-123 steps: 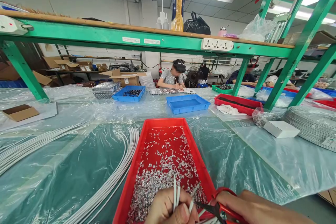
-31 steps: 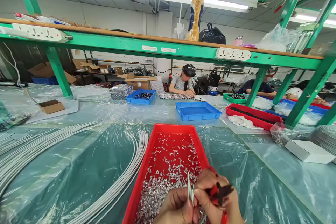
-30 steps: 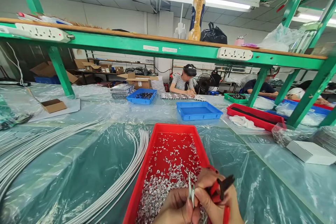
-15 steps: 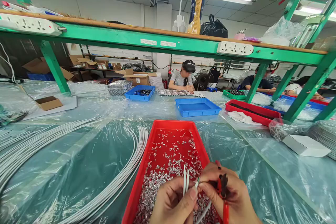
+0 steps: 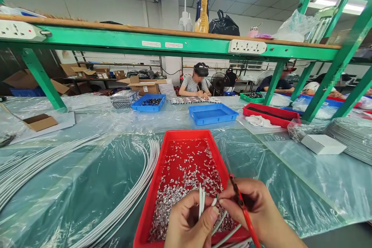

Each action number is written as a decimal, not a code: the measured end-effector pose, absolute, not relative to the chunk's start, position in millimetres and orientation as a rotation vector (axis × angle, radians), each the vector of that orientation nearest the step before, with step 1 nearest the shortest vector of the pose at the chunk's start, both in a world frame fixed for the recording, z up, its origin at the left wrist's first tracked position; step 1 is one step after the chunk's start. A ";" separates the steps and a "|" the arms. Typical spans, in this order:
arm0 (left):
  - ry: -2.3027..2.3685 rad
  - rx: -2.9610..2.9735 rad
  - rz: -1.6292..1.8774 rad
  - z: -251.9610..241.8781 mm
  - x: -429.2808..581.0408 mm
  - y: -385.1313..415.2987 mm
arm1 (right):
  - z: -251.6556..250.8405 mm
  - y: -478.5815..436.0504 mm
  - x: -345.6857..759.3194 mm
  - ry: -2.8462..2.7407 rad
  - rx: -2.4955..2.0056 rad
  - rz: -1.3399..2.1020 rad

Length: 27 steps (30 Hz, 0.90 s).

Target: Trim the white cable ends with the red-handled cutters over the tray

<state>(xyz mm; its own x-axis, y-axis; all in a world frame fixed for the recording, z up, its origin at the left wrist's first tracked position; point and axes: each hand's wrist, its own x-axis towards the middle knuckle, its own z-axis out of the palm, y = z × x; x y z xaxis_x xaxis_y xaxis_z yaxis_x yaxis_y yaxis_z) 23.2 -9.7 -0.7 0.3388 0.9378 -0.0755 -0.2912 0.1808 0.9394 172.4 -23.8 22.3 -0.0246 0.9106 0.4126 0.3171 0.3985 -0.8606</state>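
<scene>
two thin white wires [image 5: 200,200] are pinched upright between the thumb and fingers of the left hand [image 5: 188,223], low over the near end of the red tray [image 5: 151,205]. another wire end [image 5: 214,202] is gripped at the fingertips of the right hand [image 5: 258,211], in which red-handled snips [image 5: 242,209] are also clasped. the two hands are almost touching. small silver metal pieces [image 5: 183,186] are heaped in the tray. long white cables [image 5: 128,197] are laid on the plastic-covered table [image 5: 72,186] just left of the tray.
</scene>
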 end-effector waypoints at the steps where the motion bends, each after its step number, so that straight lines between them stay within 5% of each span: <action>1: 0.813 1.015 1.002 1.5 22.6 -9.8 | 19.3 -22.8 170.0 -1.498 -1.125 0.796; 16: 0.262 0.788 0.586 -15.4 7.9 25.2 | 2.7 -5.5 164.6 -1.326 -0.899 1.350; 27: 0.389 0.638 0.789 -18.6 10.6 29.5 | 9.4 5.5 175.2 -1.319 -1.104 1.099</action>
<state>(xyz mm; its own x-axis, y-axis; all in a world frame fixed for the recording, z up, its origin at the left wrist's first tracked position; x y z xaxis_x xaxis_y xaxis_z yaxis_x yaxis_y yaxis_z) 10.6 29.5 -18.6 0.6496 0.7551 -0.0888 -0.5307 0.5340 0.6582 175.2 5.5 9.4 -0.0277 0.9879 0.1528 0.0277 0.1535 -0.9878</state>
